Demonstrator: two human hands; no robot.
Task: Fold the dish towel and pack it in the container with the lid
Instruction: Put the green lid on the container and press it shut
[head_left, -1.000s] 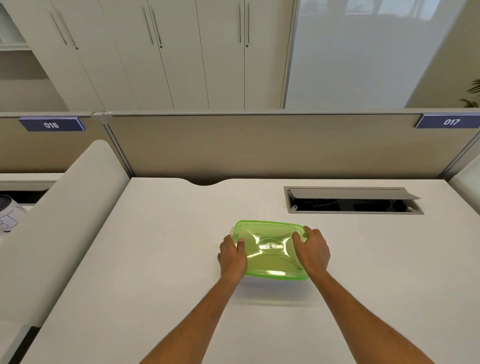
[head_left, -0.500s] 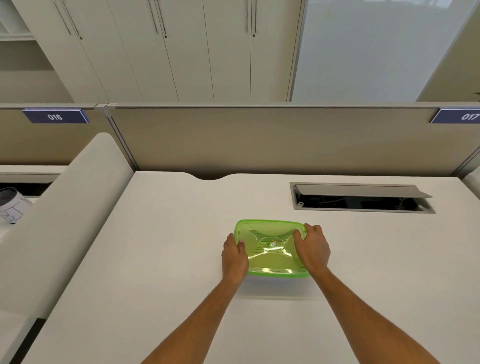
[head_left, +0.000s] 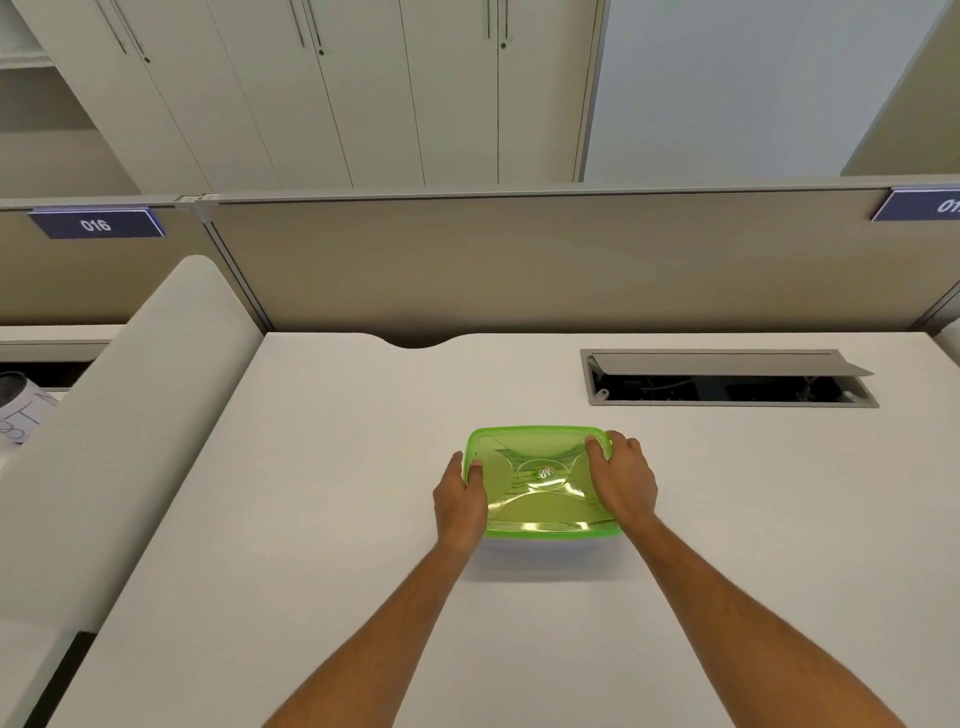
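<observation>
Hands, left (head_left: 460, 499) and right (head_left: 623, 483), grip the lid (head_left: 540, 480) at both ends, likely pressing it shut onto the container on the tabletop (head_left: 311, 519).

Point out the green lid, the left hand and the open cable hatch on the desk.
Lid (head_left: 540, 475): head view, its centre boss.
Left hand (head_left: 460, 501): head view, back of the hand.
Hatch (head_left: 727, 389): head view, its dark opening.

A white desk (head_left: 311, 519) fills the lower frame, with an open cable hatch (head_left: 727, 382) at right centre. A beige partition (head_left: 519, 260) runs across the middle, with blue number signs at left (head_left: 96, 223) and right (head_left: 922, 204). Pale cabinets (head_left: 363, 88) stand along the top, a whitish panel (head_left: 727, 83) at upper right. A white divider (head_left: 119, 415) slopes at left.
</observation>
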